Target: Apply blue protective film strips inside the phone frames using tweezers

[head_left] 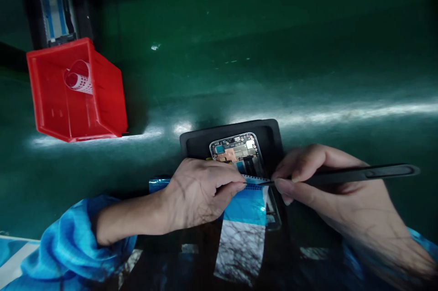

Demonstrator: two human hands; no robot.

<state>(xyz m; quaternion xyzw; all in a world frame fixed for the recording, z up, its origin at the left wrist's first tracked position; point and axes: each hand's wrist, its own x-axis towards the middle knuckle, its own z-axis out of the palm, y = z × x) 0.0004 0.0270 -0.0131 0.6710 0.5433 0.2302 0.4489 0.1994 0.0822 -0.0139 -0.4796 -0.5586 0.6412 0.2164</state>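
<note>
An opened phone, its circuit board showing at the top, lies in a black tray. Over its lower half hangs a strip of blue film, with a dotted upper edge and a pale, shiny lower part. My left hand is closed, thumb and index finger pinching the strip at its dotted edge. Between the fingers of my right hand is a pair of black tweezers, the tip pointing left at that same edge. My left hand and the film hide much of the phone's middle.
At the left, a red bin holds a curled white dotted strip. Behind it another opened phone lies on a dark surface. Under everything is a glossy green tabletop. A blue roll end shows behind my left wrist.
</note>
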